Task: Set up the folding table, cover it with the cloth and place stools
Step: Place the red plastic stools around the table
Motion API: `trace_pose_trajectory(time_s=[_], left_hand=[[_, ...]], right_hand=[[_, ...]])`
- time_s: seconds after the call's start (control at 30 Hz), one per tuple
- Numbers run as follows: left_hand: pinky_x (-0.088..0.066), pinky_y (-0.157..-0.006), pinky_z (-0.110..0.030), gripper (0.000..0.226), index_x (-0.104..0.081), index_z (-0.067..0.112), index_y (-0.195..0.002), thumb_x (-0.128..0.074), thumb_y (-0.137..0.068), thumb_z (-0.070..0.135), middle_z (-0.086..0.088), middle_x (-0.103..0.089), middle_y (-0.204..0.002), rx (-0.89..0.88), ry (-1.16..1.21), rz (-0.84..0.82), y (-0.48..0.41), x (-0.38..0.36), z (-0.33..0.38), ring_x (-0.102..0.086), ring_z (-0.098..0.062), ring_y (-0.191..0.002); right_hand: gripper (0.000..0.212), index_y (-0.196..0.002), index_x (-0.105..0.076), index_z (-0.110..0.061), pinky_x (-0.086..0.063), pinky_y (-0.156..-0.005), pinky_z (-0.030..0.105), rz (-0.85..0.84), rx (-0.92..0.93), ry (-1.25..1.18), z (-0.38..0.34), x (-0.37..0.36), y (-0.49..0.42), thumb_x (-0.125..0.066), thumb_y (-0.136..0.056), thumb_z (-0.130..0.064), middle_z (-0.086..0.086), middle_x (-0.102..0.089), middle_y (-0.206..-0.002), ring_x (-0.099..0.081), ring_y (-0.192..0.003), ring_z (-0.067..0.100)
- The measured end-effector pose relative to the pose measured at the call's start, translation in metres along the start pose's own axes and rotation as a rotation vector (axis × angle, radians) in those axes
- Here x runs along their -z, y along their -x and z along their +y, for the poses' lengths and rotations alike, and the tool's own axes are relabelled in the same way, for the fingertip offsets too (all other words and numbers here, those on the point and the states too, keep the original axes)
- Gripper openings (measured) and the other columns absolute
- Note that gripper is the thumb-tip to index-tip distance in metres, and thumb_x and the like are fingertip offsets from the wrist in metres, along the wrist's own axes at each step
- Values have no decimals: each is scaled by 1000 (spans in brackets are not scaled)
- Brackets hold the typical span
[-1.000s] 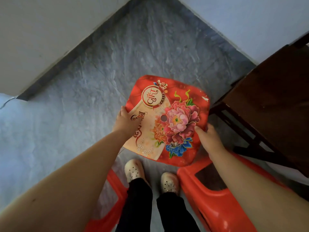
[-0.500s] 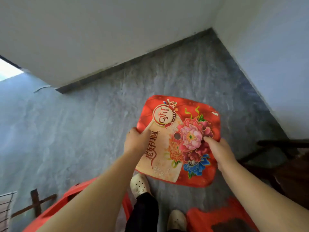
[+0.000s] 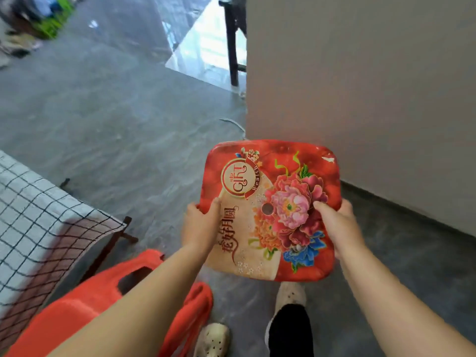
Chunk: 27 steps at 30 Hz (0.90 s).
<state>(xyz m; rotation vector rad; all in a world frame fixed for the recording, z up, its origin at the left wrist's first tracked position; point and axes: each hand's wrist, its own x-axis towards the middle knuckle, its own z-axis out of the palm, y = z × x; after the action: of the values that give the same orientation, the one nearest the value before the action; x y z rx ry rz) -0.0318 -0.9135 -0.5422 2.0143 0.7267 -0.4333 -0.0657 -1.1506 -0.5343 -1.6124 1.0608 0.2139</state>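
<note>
Stool step: our left hand (image 3: pixel 199 228) and right hand (image 3: pixel 337 225) grasp the red floral-printed plastic stool (image 3: pixel 270 210); next, set it beside the check-clothed table (image 3: pixel 38 215).

A red stool seat (image 3: pixel 270 210) is printed with a pink peony, orange and blue blossoms, green leaves, a cream band with dark red characters, and a round red-and-gold "GIFT" emblem. The surface is covered by a white cloth (image 3: pixel 38 215) checked with thin dark lines. An orange-red plastic stool (image 3: pixel 85 302) is seen beside it. The floor (image 3: pixel 116 119) is veined dark grey, the wall (image 3: pixel 360 86) a pale beige-grey. Cream perforated shoes (image 3: pixel 212 338) and black trouser legs (image 3: pixel 289 331) are shown below.
</note>
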Motion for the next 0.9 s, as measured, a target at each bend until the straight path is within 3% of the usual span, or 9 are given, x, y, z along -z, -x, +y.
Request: trace_pose_trajectory(time_s=[0.07, 0.17, 0.27, 0.37, 0.5, 0.63, 0.73, 0.9], left_hand=[[-46, -75, -33, 44, -53, 14, -101, -54, -84, 55, -2, -61, -94, 19, 59, 89, -20, 18, 13, -58, -20, -88], [-34, -56, -29, 27, -53, 18, -78, -54, -90, 41, 3, -57, -76, 53, 113, 231, -43, 56, 37, -52, -13, -69], [-35, -66, -31, 31, -52, 18, -80, -55, -86, 48, -4, -58, -85, 131, 98, 376, -69, 99, 40, -56, -26, -84], [-44, -72, -34, 47, -59, 15, -84, -52, -73, 60, -11, -65, -95, 226, 67, 400, -99, 130, 25, -61, -33, -94], [-48, -91, -44, 87, -52, 7, -119, -45, -52, 61, -18, -57, -119, 319, 65, 330, -137, 158, 6, -56, -37, -109], [-48, -90, -41, 68, -50, 8, -121, -53, -67, 50, -17, -57, -118, 372, 119, 278, -182, 188, -14, -56, -35, -108], [-47, -89, -38, 57, -48, 9, -122, -54, -76, 43, -15, -57, -119, 398, 159, 276, -208, 208, -17, -55, -33, -109], [-50, -88, -41, 59, -49, 11, -120, -51, -71, 44, -11, -60, -116, 405, 267, 314, -259, 246, -3, -59, -31, -105]], right_hand=[[48, -113, -54, -23, -53, -87, 44, -118, 33, 51, -38, -27, -22, -64, -69, -40, 2, -67, -101, -66, -90, 25], [65, -110, -60, -23, -54, -85, 43, -308, 62, 193, -78, -73, -40, -63, -51, -49, 2, -71, -97, -69, -87, 24], [62, -108, -63, -17, -54, -84, 39, -468, 108, 323, -109, -123, -41, -63, -52, -43, 5, -72, -96, -68, -87, 24], [54, -99, -67, -16, -53, -88, 47, -549, 135, 432, -135, -176, -42, -64, -50, -39, 7, -74, -91, -69, -84, 27], [18, -76, -70, -13, -54, -83, 50, -548, 221, 569, -171, -250, -43, -67, -64, -27, 11, -74, -80, -69, -80, 32], [39, -98, -62, -15, -54, -81, 46, -557, 268, 648, -212, -329, -45, -72, -64, -32, 9, -70, -88, -67, -81, 30], [36, -102, -53, -10, -47, -69, 35, -541, 329, 696, -240, -380, -39, -70, -74, -27, 6, -62, -85, -59, -76, 23], [31, -98, -53, -6, -43, -71, 35, -545, 459, 830, -290, -460, -49, -65, -80, -27, 10, -59, -82, -56, -75, 28]])
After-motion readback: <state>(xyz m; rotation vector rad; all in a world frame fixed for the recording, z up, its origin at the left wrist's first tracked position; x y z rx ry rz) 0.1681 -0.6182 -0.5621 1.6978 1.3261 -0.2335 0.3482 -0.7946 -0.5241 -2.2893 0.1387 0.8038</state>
